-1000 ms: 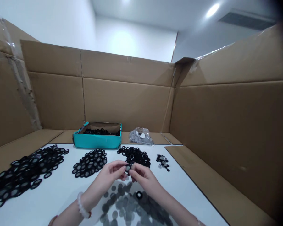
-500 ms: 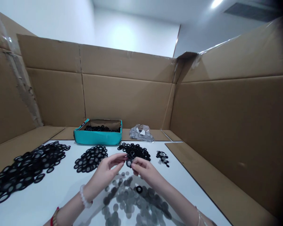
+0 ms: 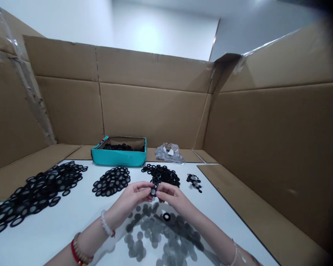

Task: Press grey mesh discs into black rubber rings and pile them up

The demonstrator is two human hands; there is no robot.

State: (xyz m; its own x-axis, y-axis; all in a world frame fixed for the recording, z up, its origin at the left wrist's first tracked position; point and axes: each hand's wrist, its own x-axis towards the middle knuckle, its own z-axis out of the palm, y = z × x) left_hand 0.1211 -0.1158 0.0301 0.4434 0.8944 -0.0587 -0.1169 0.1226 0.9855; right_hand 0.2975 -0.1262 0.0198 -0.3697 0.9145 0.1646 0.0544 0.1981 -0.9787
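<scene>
Between my two hands, above the white table, is a black ring [image 3: 153,191] with a pale disc in its middle. My left hand [image 3: 140,192] pinches its left edge between thumb and fingers. The fingers of my right hand [image 3: 168,193] close on its right edge. Just behind them lies a pile of black rings [image 3: 165,174]. Below my hands many loose grey translucent discs [image 3: 155,231] are scattered, and a single black ring [image 3: 167,217] rests among them.
A heap of disc-filled rings [image 3: 44,188] spreads at the left, with a smaller heap [image 3: 112,181] beside it. A teal box [image 3: 119,158] of black rings and a clear plastic bag [image 3: 170,153] stand behind. Few pieces [image 3: 194,181] lie right. Cardboard walls [image 3: 155,107] surround the table.
My left hand has closed onto the ring's left edge, where its fingers were more apart before. Both hands are nearer each other. The view has tilted slightly.
</scene>
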